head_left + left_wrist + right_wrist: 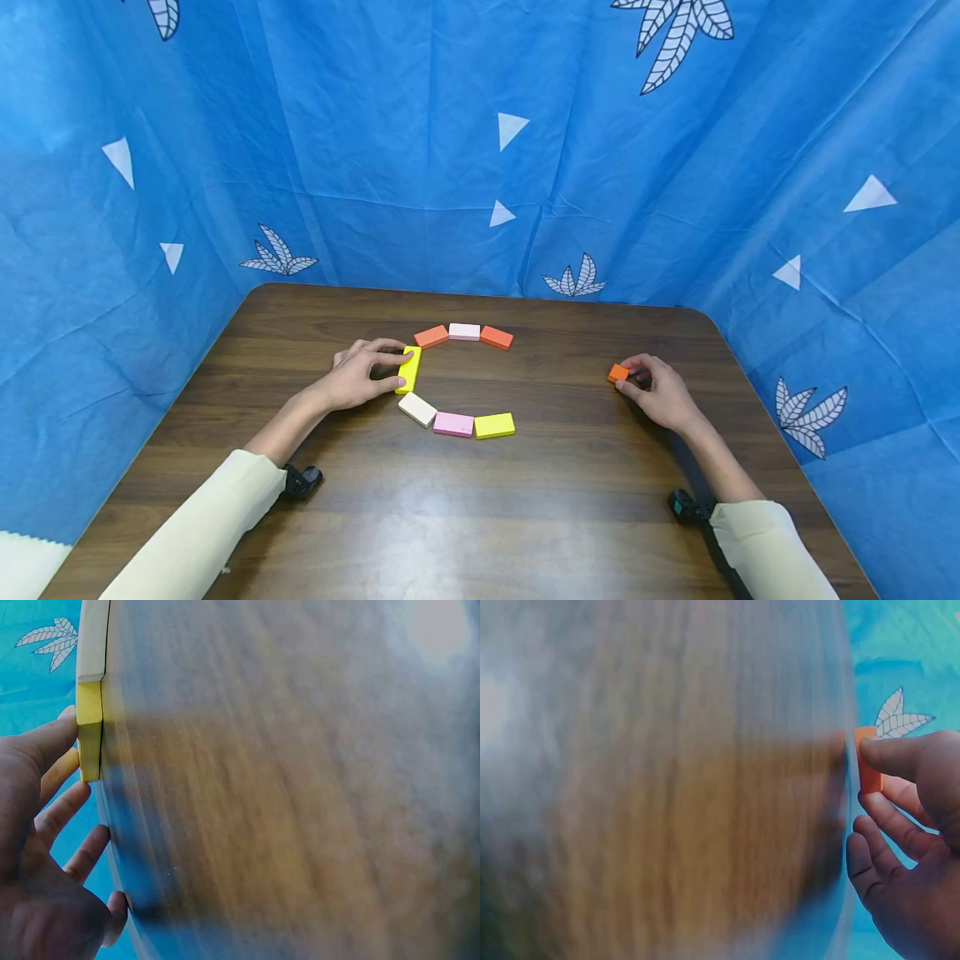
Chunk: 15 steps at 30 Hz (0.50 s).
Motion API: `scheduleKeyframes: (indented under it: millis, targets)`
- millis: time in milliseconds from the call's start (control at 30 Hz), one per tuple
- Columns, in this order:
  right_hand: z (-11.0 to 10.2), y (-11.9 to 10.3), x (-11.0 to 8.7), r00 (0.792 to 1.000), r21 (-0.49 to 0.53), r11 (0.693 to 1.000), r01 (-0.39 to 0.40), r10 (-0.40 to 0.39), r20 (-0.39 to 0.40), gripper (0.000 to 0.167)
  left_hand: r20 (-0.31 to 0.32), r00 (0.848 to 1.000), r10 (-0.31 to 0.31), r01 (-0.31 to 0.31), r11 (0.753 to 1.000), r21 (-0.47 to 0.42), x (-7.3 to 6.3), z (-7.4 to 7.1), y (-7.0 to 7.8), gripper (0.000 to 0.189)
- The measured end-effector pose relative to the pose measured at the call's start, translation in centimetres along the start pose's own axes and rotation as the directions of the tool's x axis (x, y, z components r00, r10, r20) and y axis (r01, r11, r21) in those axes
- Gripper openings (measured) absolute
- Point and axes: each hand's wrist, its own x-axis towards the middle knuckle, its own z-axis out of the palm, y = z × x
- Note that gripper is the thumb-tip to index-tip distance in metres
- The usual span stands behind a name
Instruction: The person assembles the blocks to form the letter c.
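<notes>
At the left side of a curved row of blocks, my left hand point(358, 373) pinches a yellow block point(408, 370) with the thumb near its close end and a finger near its far end. A white block point(417, 409), a pink block point(453, 424) and another yellow block point(494, 426) follow along the near side. The far side has an orange-red block point(431, 337), a pale pink block point(464, 332) and a second orange-red block point(497, 337). Farther right, my right hand point(662, 392) holds an orange block point(618, 373) between thumb and fingers, close to the tabletop.
The brown wooden table point(420, 517) has rounded far corners. A blue patterned curtain point(390, 150) hangs behind it and at both sides. The curved row opens toward the right, with bare wood between it and the right hand.
</notes>
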Motion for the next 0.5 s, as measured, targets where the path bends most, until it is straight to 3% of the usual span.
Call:
scheduleKeyframes:
  millis: [500]
  targets:
    - [1.2, -1.3, -0.5, 0.997, -0.015, 0.997, 0.081, -0.081, -0.007, 0.032, -0.003, 1.000, -0.004, 0.004, 1.000, -0.006, -0.1, -0.1, 0.1, 0.051]
